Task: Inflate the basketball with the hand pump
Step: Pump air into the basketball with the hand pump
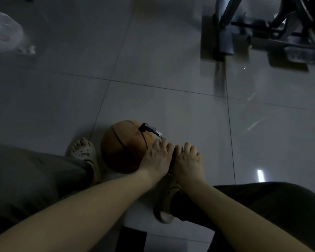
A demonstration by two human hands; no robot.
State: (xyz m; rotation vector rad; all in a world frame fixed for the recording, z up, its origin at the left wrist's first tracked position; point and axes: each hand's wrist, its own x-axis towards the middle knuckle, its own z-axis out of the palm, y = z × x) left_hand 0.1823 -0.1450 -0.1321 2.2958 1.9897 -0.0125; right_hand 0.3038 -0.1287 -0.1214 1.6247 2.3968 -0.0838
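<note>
An orange basketball [124,148] lies on the tiled floor between my two feet. A black hose connector [147,128] sits plugged into its top, and a thin hose runs from it down toward my hands. My left hand [155,159] and my right hand [187,159] sit side by side just right of the ball, knuckles up. Their fingers curl down over the pump handle, of which only a dark sliver [176,149] shows between them. The pump body below is hidden by my hands and forearms.
My left foot in a pale slipper [84,153] touches the ball's left side; my right slipper [166,202] lies under my right forearm. A crumpled plastic bag [5,35] lies far left. A dark metal frame [262,30] stands far right. A black object [131,239] sits at the bottom edge.
</note>
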